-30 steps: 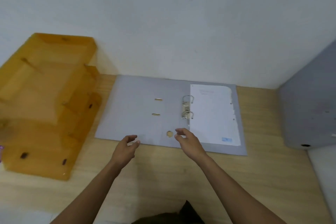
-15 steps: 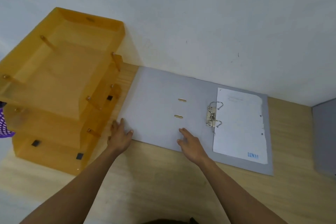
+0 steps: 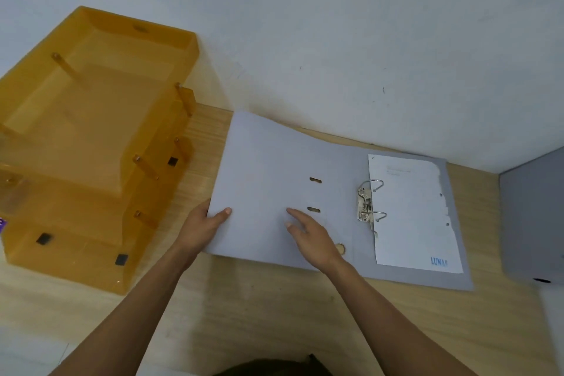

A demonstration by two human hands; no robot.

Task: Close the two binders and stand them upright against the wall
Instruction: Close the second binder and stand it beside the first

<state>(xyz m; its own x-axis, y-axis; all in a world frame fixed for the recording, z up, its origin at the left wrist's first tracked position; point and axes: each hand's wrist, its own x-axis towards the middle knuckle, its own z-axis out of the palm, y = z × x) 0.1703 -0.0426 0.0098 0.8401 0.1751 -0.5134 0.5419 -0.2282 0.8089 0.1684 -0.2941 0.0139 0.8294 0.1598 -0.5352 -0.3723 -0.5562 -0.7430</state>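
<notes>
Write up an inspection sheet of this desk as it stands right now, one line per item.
Surface: wooden desk, light grain, butted against a white wall.
Job's things: open grey binder lying flat, left cover lifting at its far corner; ring mechanism closed, with a punched sheet filed to its right. Second grey binder at the right edge, closed, cut off by the frame.
Clutter: orange stacked letter trays at left; purple scrap at the left edge.
Grippers: left hand grips the cover's left edge, thumb on top; right hand rests flat on the cover, fingers spread.
Cables: nothing seen.
Surroundings: bare wall, a few marks.
</notes>
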